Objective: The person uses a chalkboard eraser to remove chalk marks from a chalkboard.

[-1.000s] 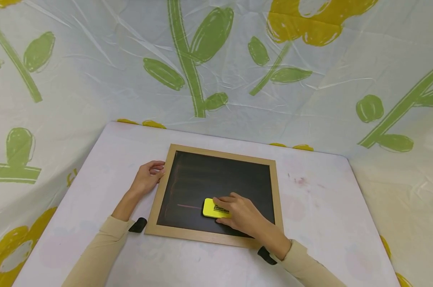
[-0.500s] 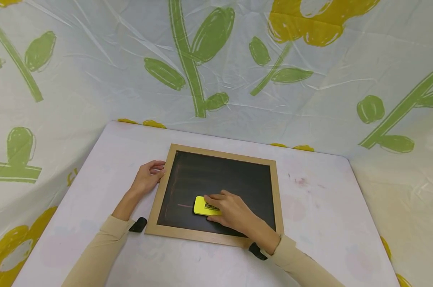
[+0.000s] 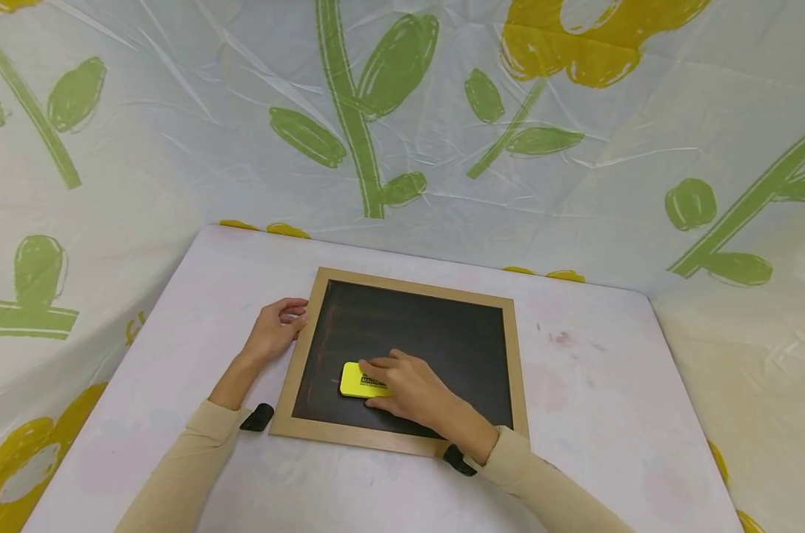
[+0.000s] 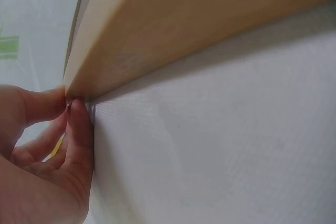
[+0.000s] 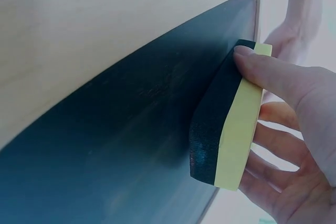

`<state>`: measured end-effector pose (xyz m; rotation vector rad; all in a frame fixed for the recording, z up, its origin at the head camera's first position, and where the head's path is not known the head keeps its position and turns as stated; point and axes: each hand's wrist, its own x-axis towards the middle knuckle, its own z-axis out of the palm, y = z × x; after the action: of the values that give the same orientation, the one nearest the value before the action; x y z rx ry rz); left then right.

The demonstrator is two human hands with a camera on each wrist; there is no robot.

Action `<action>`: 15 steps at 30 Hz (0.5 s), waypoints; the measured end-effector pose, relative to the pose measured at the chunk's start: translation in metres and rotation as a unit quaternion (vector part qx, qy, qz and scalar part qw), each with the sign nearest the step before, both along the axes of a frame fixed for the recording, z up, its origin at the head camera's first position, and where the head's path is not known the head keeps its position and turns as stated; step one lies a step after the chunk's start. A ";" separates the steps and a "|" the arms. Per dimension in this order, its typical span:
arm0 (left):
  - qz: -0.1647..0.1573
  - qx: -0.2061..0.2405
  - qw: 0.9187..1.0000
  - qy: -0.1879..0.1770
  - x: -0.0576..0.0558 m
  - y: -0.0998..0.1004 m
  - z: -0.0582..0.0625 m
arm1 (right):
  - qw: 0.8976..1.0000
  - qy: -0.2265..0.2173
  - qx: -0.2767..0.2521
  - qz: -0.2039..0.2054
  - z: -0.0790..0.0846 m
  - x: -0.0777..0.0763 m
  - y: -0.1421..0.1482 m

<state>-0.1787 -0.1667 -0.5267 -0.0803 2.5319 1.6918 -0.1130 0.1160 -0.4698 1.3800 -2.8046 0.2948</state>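
A chalkboard (image 3: 409,326) with a light wooden frame lies on the white table. My right hand (image 3: 409,389) grips a yellow eraser (image 3: 352,380) with black printing on top, thumb on one long side and fingers on the other. In the right wrist view the eraser's black felt (image 5: 215,124) faces the dark board surface. A short end of a pinkish chalk line (image 3: 335,381) shows just left of the eraser. At the frame's left side, my left hand (image 3: 273,328) holds the edge, with thumb and forefinger tips at the wooden frame (image 4: 115,51) in the left wrist view.
Faint reddish chalk smears (image 3: 323,333) run down the board's left side. Pink stains (image 3: 558,337) mark the table (image 3: 589,385) right of the board. A flower-print sheet (image 3: 442,215) hangs behind the table's far edge.
My right hand has slid the eraser leftward across the board, covering most of the pinkish chalk line. My left hand stays at the frame's left edge.
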 end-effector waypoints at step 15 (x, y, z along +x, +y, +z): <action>0.003 -0.016 1.000 -0.011 0.000 -0.001 0.000 | 1.000 0.007 0.018 0.025 0.003 -0.004 -0.031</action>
<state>-0.1784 -0.1672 -0.5267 -0.1083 2.5456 1.6438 -0.1168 0.0853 -0.4665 1.4543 -2.7805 0.2362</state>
